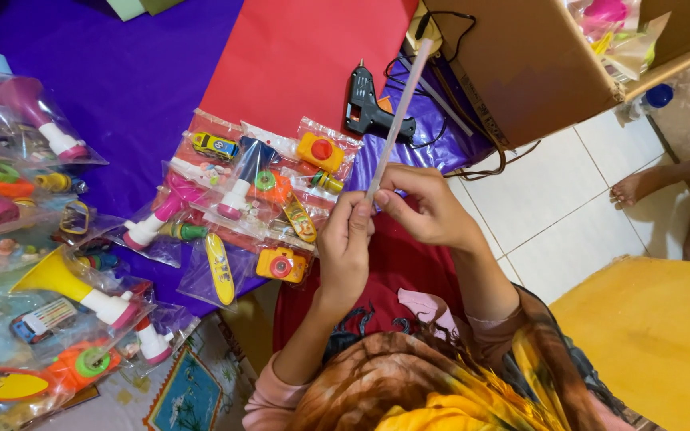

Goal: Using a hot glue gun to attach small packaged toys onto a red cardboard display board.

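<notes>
My left hand (343, 249) and my right hand (429, 209) meet at the lower end of a long translucent glue stick (399, 112). Both pinch it with their fingertips. The stick slants up and to the right, over a black glue gun (367, 108) that lies on purple paper with its cord trailing off. Just left of my hands lie small toys sealed in clear bags: an orange toy camera (281, 265), a yellow toy skateboard (219, 267), an orange block with a red button (320, 151).
More bagged toys (81, 307), trumpets and cars, cover the left side on purple paper (121, 72). A red sheet (297, 56) lies beyond. A cardboard box (521, 64) stands at top right. Another person's bare foot (634, 188) rests on white tiles. A yellow surface (648, 335) fills the bottom right.
</notes>
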